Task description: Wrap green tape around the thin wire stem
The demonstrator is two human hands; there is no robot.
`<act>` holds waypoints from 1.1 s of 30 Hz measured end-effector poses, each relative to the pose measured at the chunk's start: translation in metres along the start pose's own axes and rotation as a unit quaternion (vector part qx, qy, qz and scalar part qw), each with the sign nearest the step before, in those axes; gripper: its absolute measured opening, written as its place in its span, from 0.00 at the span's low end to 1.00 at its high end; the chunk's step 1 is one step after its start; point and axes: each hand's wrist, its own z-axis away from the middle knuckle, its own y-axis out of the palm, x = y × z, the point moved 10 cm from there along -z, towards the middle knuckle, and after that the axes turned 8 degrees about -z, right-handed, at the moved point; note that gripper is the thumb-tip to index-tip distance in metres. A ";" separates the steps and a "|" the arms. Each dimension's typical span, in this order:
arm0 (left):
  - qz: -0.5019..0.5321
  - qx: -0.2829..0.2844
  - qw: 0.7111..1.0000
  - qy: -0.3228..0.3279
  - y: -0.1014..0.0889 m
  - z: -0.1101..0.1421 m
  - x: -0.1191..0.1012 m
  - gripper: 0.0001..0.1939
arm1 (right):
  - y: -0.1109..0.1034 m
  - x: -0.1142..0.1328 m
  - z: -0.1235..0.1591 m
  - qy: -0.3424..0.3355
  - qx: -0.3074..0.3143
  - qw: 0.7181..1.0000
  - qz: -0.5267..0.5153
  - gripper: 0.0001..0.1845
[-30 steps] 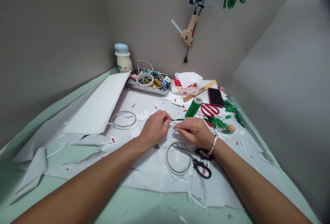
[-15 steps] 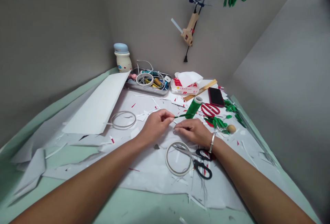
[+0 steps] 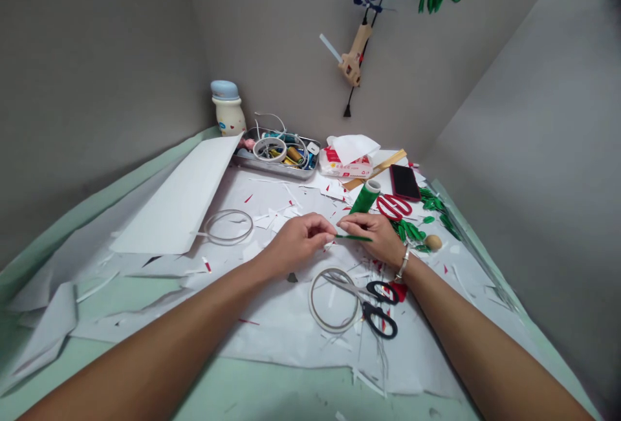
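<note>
- Left hand (image 3: 298,243) pinching the left end of a thin green stem (image 3: 353,237), fingertips pressed together on it!
- Stem runs flat toward 3 o'clock, long axis side to side, across the right hand (image 3: 373,238).
- Right hand curled, fingers bent; grip or mere touch, can't tell.
- Green tape roll (image 3: 365,198) tilted at 12 o'clock, just beyond.

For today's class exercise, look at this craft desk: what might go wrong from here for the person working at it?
The open black-handled scissors lie just below the right hand, so a careless wrist movement might catch the blades. The thin green stem, pinched at the left hand, could slip and get lost among the paper scraps. The green tape roll beside the right hand might get knocked and roll away.
</note>
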 end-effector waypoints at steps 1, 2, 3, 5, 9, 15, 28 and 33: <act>0.031 -0.013 0.999 -0.015 -0.004 -0.001 0.003 0.07 | 0.004 0.001 0.001 -0.003 0.010 1.000 0.004 0.11; 0.050 -0.033 0.998 -0.027 -0.009 -0.001 0.006 0.08 | 0.009 0.005 0.002 -0.014 0.024 0.999 0.015 0.11; 0.053 -0.056 0.996 -0.037 -0.014 -0.001 0.009 0.08 | 0.016 0.011 0.003 -0.033 0.042 0.998 0.033 0.10; 0.012 -0.105 0.993 -0.050 -0.025 -0.001 0.013 0.08 | 0.031 0.028 0.008 -0.082 0.085 0.990 0.083 0.09; -0.148 -0.142 0.978 -0.033 -0.030 0.002 0.012 0.07 | 0.037 0.056 0.015 -0.160 0.076 0.969 0.172 0.09; -0.207 -0.034 0.976 0.060 0.002 0.001 -0.003 0.08 | 0.005 0.039 0.006 -0.110 -0.014 0.989 0.101 0.10; -0.068 -0.141 0.987 -0.042 -0.032 0.002 0.014 0.07 | 0.037 0.045 0.014 -0.138 0.091 0.972 0.167 0.09; -0.210 -0.075 0.975 0.029 -0.010 0.001 0.003 0.08 | 0.021 0.055 0.014 -0.156 0.025 0.973 0.169 0.11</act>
